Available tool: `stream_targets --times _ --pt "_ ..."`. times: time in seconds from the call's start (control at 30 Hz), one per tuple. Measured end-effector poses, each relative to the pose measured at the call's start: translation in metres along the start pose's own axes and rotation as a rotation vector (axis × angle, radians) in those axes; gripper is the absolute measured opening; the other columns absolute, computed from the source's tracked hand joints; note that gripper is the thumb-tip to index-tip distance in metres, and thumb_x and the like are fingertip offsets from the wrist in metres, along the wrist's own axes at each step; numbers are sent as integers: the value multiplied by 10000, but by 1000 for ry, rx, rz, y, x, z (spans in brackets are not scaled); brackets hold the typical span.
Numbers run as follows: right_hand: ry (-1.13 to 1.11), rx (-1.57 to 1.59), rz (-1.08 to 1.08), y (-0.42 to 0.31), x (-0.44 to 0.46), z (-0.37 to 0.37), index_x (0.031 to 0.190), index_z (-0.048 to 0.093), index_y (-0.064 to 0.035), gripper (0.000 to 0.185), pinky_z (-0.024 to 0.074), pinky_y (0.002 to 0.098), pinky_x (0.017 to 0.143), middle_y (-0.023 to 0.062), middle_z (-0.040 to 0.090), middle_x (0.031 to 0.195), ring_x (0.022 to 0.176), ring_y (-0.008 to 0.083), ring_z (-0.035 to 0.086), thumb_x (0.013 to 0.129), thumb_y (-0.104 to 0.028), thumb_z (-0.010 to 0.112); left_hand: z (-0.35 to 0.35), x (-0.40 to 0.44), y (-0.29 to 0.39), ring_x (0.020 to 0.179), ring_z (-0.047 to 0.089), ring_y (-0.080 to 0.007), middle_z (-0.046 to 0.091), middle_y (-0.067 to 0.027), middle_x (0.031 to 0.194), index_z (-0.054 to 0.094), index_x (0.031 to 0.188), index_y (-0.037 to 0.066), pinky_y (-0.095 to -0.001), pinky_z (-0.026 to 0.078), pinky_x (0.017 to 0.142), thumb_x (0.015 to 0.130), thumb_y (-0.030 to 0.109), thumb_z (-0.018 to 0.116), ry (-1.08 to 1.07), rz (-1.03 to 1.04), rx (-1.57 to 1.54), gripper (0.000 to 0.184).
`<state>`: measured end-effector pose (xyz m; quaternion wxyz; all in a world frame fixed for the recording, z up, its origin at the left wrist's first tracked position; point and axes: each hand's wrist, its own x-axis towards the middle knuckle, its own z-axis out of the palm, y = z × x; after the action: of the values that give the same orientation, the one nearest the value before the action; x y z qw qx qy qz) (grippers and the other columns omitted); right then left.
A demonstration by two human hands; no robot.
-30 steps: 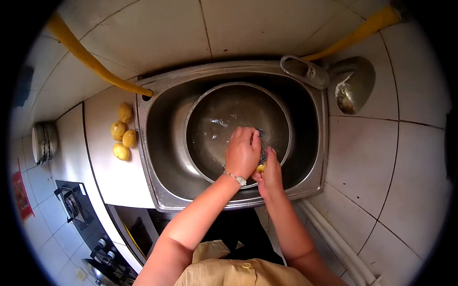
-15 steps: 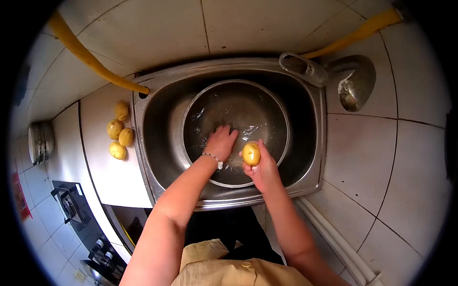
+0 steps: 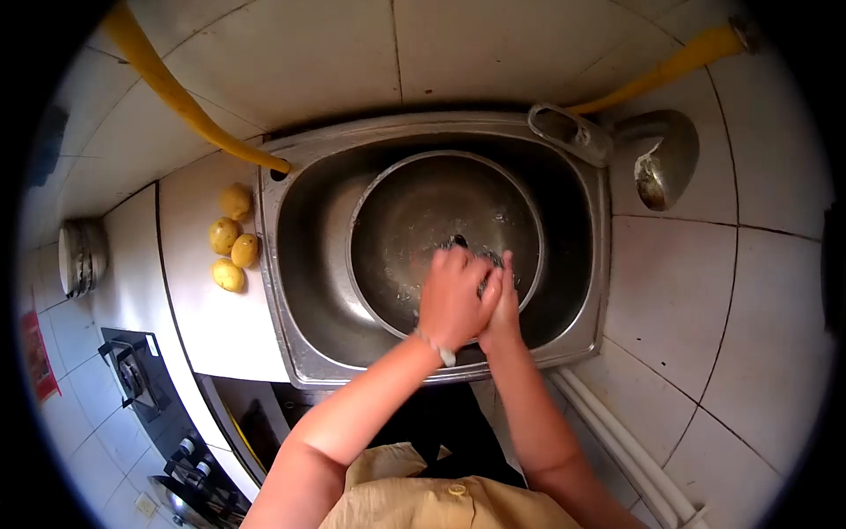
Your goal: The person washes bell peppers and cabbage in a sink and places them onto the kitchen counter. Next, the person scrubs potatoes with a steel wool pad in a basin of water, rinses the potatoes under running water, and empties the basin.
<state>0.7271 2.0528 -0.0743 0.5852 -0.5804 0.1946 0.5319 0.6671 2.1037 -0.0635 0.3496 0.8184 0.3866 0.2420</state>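
Note:
My left hand [image 3: 456,295] bends over the near part of a round metal basin [image 3: 354,256] of water, its fingers curled. It covers the palm side of my right hand [image 3: 503,317], whose fingertips point up beside it. The hands press together around the potato that the right hand carried in the earlier frame; they now hide the potato itself. Splashes ripple on the water just beyond the fingers. The basin stands inside a steel sink [image 3: 300,300].
Several potatoes [image 3: 226,236] lie on the white counter [image 3: 194,309] left of the sink. A yellow hose [image 3: 189,110] drops to the sink's back left corner. At the back right lies a metal ladle-like piece [image 3: 674,159]. A stove [image 3: 132,375] stands farther left.
My left hand has come out of the water and moved right onto the right hand, covering the potato. The water now splashes near the fingers, and the view has shifted slightly.

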Motion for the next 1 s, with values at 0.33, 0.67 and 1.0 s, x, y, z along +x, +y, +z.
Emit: stream_targets --times 0.33,0.67,1.0 --pt "-30 22 3 3 -5 0 988 549 -150 526 291 180 404 -22 538 735 529 35 454 910 -628 344 3 -7 -4 833 535 -334 559 -127 821 632 796 61 -430 473 680 803 179 618 -51 -22 79 119" --pt "-234 -113 -83 -3 2 -7 990 526 -90 358 369 229 512 57 570 766 636 127 530 945 -440 463 5 13 -104 874 544 -354 564 -162 883 610 892 66 -446 466 762 833 198 573 -218 103 293 150" --pt "68 99 -199 22 24 -6 1058 545 -81 349 437 287 695 33 565 895 787 134 520 967 -400 435 2 -11 -20 929 513 -348 557 -159 947 592 849 25 -418 424 824 809 167 633 -34 -35 -104 154"
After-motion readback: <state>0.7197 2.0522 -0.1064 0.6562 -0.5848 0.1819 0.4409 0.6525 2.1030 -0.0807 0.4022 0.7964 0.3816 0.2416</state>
